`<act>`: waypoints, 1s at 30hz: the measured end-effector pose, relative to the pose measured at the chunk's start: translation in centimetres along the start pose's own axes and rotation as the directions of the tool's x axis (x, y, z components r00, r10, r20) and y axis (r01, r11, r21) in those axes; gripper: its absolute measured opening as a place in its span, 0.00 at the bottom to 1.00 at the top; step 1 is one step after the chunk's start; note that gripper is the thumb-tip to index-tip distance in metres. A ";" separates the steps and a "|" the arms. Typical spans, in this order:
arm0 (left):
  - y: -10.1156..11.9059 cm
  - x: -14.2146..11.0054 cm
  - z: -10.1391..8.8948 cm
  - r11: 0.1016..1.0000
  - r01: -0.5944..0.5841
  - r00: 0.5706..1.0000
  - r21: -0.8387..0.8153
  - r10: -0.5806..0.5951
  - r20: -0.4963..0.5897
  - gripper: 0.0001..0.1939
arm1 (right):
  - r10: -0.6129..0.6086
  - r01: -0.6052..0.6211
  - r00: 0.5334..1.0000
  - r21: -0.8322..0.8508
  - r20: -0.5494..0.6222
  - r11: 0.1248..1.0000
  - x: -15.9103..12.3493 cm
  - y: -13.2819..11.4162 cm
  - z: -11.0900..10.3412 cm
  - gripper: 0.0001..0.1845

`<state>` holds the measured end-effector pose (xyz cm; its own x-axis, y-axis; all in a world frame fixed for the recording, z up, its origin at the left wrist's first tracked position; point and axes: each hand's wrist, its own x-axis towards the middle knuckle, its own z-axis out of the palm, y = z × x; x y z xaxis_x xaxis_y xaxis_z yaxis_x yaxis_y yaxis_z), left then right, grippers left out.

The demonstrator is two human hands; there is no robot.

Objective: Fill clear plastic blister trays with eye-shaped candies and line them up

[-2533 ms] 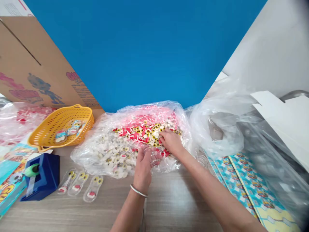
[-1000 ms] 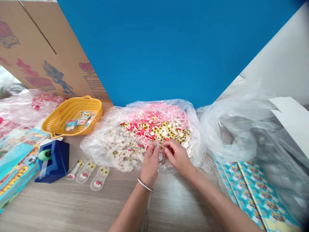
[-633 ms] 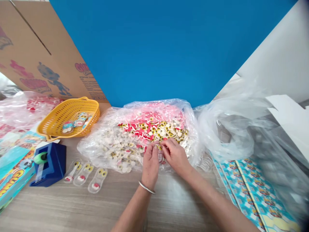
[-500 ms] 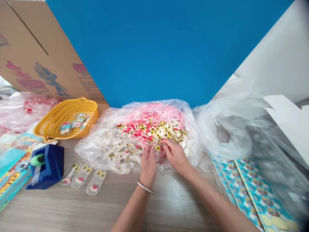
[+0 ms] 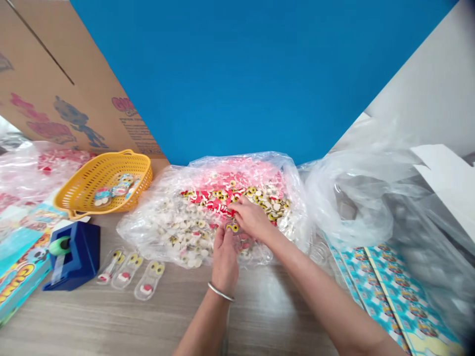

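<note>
My left hand [image 5: 225,252] is closed around a small clear plastic blister tray [image 5: 237,240] with yellow eye-shaped gummies [image 5: 232,227] in its upper end. Just beyond it, my right hand [image 5: 252,216] dips into the heap of loose gummies, thumb and fingers pinched together among red-and-white mouth-shaped gummies [image 5: 217,202]. Whatever its fingertips hold is hidden. The heap spills out of a clear plastic bag [image 5: 148,222]. Several filled blister trays [image 5: 149,281], each with yellow eyes and a red-and-white piece, lie on the table to the left.
A blue tape dispenser [image 5: 83,257] stands at the left, below a yellow basket [image 5: 104,165] with wrapped packs inside. Printed card sheets [image 5: 386,277] and clear plastic bags [image 5: 349,222] lie on the right. A blue panel [image 5: 260,74] and a cardboard box [image 5: 85,99] rise behind.
My right hand has left the blister tray and moved forward into the heap of gummies. My left hand, still gripping the tray, has shifted slightly left and down.
</note>
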<state>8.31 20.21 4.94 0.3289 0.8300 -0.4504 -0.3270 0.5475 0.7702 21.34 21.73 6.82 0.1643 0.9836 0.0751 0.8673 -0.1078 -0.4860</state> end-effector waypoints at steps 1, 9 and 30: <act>0.0 -0.1 -0.1 1.000 0.000 1.000 -0.003 0.000 -0.011 0.18 | 0.004 -0.004 1.000 -0.021 0.010 1.000 0.2 0.1 0.2 0.13; 0.7 -0.4 0.0 0.992 0.043 0.998 -0.123 -0.036 0.055 0.17 | 0.087 -0.029 0.988 0.406 -0.127 0.914 -3.1 0.7 -1.6 0.11; -0.8 -8.5 6.9 0.973 0.225 0.937 -0.042 -0.204 0.283 0.23 | -0.327 0.143 0.871 -0.447 -0.367 0.883 -20.1 -1.5 -3.5 0.13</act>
<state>11.89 12.03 11.27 0.6254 0.6361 -0.4520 -0.2820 0.7243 0.6292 18.40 1.62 9.10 0.0318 0.8382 0.5444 0.9994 -0.0190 -0.0293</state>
